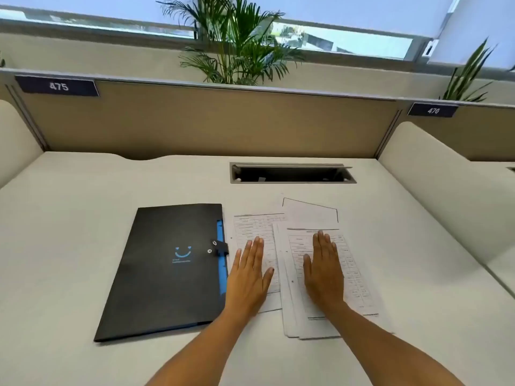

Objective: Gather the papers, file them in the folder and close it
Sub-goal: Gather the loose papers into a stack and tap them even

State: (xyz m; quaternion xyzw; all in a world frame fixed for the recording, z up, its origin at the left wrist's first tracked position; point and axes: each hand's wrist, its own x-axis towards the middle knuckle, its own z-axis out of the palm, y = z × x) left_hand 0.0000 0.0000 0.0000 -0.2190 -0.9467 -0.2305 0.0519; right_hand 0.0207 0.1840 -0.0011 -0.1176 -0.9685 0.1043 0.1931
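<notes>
A black folder [164, 270] with a blue edge and a snap strap lies shut on the white desk, left of centre. To its right, several printed papers [354, 277] lie spread out and overlapping, one blank-looking sheet [309, 213] at the back. My left hand [249, 277] rests flat, fingers together, on the left sheet [250, 227] beside the folder's edge. My right hand [323, 271] lies flat on the right stack of sheets. Neither hand grips anything.
An open cable slot [291, 173] is cut into the desk [69, 232] behind the papers. A tan partition [209, 121] with labels 475 and 476 stands at the back, plants behind it. Rounded white dividers [434, 185] border both sides.
</notes>
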